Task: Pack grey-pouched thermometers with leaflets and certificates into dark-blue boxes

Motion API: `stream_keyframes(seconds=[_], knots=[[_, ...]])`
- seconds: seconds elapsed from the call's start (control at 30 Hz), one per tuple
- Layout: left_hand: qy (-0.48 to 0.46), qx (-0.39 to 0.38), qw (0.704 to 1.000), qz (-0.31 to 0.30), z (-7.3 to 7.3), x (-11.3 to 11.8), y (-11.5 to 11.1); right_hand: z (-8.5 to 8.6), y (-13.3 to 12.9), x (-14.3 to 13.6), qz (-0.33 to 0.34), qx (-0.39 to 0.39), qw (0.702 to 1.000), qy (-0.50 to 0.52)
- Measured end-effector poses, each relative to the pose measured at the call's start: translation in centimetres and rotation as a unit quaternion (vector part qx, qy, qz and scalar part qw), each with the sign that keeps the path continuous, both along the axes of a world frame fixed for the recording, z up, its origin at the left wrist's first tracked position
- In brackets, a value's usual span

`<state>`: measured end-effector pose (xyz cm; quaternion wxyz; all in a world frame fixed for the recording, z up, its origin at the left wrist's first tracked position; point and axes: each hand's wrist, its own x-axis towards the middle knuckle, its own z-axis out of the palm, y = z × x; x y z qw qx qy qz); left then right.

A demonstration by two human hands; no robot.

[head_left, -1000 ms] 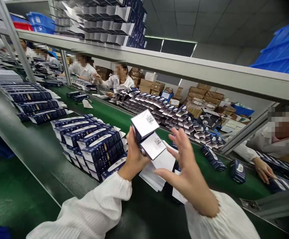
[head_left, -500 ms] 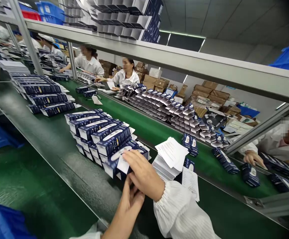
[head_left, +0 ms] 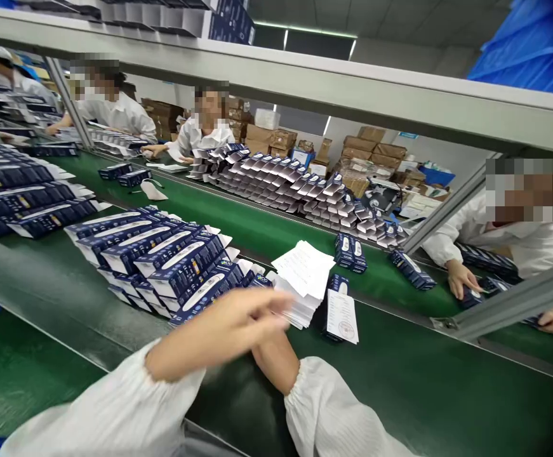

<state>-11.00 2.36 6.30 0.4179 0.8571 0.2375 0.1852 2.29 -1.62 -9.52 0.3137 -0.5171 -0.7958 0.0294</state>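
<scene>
My left hand (head_left: 228, 320) reaches across in front of my right, its blurred fingers stretched apart close to the stack of printed paper sheets (head_left: 305, 273). Nothing shows in its fingers. Behind it, only the back and wrist of my right hand (head_left: 279, 358) are visible; its fingers are hidden, so its hold cannot be seen. Just above the hands shows the end of a dark blue carton (head_left: 259, 280). To the left, blue cartons (head_left: 181, 260) with white open flaps are piled in rows. A folded printed leaflet (head_left: 343, 317) lies on a carton right of the stack.
A green conveyor belt (head_left: 200, 206) runs behind the piles, bordered by open cartons (head_left: 295, 184) on its far side. A metal shelf beam (head_left: 276, 70) crosses above. Co-workers sit opposite; at right, a co-worker's hand (head_left: 461, 279) touches a carton.
My left hand has come up from below and crossed over my right toward the paper stack. My right hand has left the carton pile's near end. The view has shifted right.
</scene>
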Motion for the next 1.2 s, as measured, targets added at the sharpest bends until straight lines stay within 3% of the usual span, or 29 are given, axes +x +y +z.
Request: stream_keyframes(seconds=[0.07, 0.13, 0.23, 0.33, 0.4, 0.47, 0.6, 0.7, 0.87, 1.0, 1.07, 1.13, 1.2], knots=[[-0.006, 0.149, 0.988, 0.044, 0.4, 3.0, 2.6, -0.3, -0.1, -0.2, -0.03, -0.002, 1.0, 0.005], [0.037, 0.297, 0.953, 0.035, -0.7, 6.3, 4.5, -0.5, -0.6, -0.2, -0.039, -0.009, 0.999, 0.008], [0.071, 0.345, 0.936, 0.021, -3.5, 9.8, 5.3, -0.8, -2.2, 1.0, -0.033, -0.025, 0.999, 0.025], [0.093, 0.367, 0.925, -0.008, -5.7, 10.6, 3.9, -0.4, -4.6, 3.4, -0.027, -0.043, 0.997, 0.061], [0.109, 0.388, 0.914, -0.042, -6.0, 10.0, 2.7, 0.5, -6.4, 5.8, -0.029, -0.06, 0.994, 0.089], [0.135, 0.407, 0.901, -0.067, -5.5, 9.4, 2.2, 1.7, -7.8, 8.7, -0.069, -0.066, 0.989, 0.112], [0.204, 0.347, 0.913, -0.071, -3.4, 10.4, 3.5, 3.9, -8.5, 14.6, -0.219, -0.04, 0.972, 0.073], [0.246, 0.321, 0.914, -0.022, -2.7, 13.0, 5.6, 4.4, -7.5, 17.2, -0.195, -0.069, 0.978, -0.011], [0.299, 0.253, 0.92, 0.007, -2.9, 16.1, 8.1, 3.9, -5.7, 17.4, -0.155, -0.1, 0.979, -0.082], [0.244, 0.279, 0.928, 0.023, -1.2, 14.4, 6.2, 3.8, -5.4, 17.3, -0.149, -0.119, 0.979, -0.079], [0.149, 0.303, 0.939, 0.071, 0.3, 12.5, 4.4, 4.0, -5.3, 17.6, -0.144, -0.135, 0.978, -0.07], [0.077, 0.233, 0.964, 0.104, 1.5, 10.3, 2.7, 4.2, -5.1, 17.8, -0.141, -0.151, 0.977, -0.058], [0.049, 0.086, 0.991, 0.095, 1.7, 8.4, 1.1, 4.2, -5.0, 18.0, -0.137, -0.168, 0.975, -0.046]])
